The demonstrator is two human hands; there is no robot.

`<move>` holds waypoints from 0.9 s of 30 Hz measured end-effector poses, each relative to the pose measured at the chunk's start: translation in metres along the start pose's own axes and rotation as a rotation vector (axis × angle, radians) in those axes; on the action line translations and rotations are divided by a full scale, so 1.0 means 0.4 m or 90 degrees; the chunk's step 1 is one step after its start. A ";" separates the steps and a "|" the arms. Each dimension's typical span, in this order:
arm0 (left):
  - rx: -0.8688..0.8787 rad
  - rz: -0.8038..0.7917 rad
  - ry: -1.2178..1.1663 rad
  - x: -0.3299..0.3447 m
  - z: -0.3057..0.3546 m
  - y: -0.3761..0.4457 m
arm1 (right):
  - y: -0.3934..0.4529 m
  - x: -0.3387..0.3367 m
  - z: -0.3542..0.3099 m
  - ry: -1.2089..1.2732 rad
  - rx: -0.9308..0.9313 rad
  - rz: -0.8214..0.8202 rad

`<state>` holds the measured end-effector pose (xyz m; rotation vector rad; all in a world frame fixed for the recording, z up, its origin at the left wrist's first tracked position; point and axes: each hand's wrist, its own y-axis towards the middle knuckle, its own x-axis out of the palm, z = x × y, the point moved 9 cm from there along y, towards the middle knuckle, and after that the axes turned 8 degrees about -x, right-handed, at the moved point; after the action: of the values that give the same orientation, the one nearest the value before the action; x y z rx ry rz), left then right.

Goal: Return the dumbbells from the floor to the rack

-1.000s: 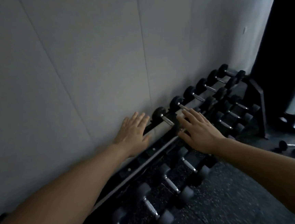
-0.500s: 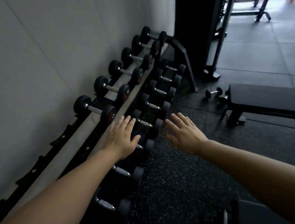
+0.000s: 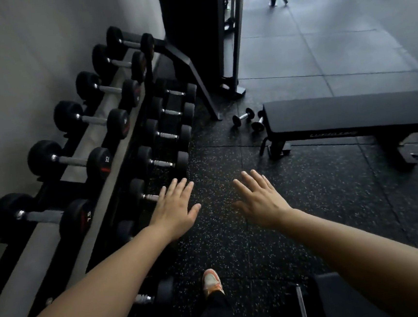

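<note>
Speckled black rubber floor (image 3: 234,232), grey wall to my left with the two-tier rack (image 3: 114,131) along it. Both hands empty, fingers spread flat, palms down, apart from each other: left hand (image 3: 175,209), right hand (image 3: 259,199). Two small dumbbells (image 3: 249,120) lie on the floor ahead and slightly right, well beyond my fingertips, just beside the near end of the flat bench (image 3: 350,113) and near the rack's end leg. Their handles run roughly parallel, angled up-right away from me. Right hand is nearer. Judgement: step forward first, then reach; one dumbbell per hand looks workable.
</note>
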<state>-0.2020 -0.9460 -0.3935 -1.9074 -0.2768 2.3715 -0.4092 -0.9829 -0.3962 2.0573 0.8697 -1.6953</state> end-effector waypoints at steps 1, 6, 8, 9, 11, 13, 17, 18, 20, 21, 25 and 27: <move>0.011 -0.011 -0.003 0.009 -0.003 0.039 | 0.023 0.008 0.019 0.002 0.012 -0.006; 0.063 -0.052 0.015 0.055 -0.014 0.215 | 0.122 0.041 0.107 0.002 0.065 -0.019; 0.073 -0.072 0.008 0.064 -0.012 0.282 | 0.150 0.045 0.149 0.009 0.092 -0.021; 0.076 -0.081 0.003 0.067 -0.008 0.316 | 0.163 0.045 0.171 0.013 0.103 -0.021; 0.082 -0.096 0.006 0.074 0.003 0.381 | 0.191 0.047 0.218 0.021 0.124 -0.022; 0.096 -0.113 0.016 0.083 0.023 0.451 | 0.219 0.048 0.274 0.033 0.151 -0.027; 0.122 -0.137 0.027 0.095 0.075 0.588 | 0.285 0.056 0.382 0.042 0.174 -0.038; 0.126 -0.140 0.029 0.100 0.089 0.625 | 0.308 0.060 0.411 0.044 0.173 -0.042; 0.134 -0.149 0.042 0.109 0.115 0.694 | 0.356 0.065 0.469 0.045 0.167 -0.053; 0.135 -0.151 0.049 0.110 0.127 0.735 | 0.385 0.063 0.504 0.046 0.164 -0.056; 0.098 -0.170 0.069 0.114 0.157 0.887 | 0.484 0.043 0.631 0.073 0.159 -0.060; 0.072 -0.186 0.070 0.114 0.171 0.960 | 0.528 0.034 0.690 0.090 0.156 -0.071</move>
<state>-0.2608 -1.3203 -0.4975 -1.7989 -0.3747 2.0440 -0.4818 -1.3070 -0.4994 2.3553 0.8724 -1.8108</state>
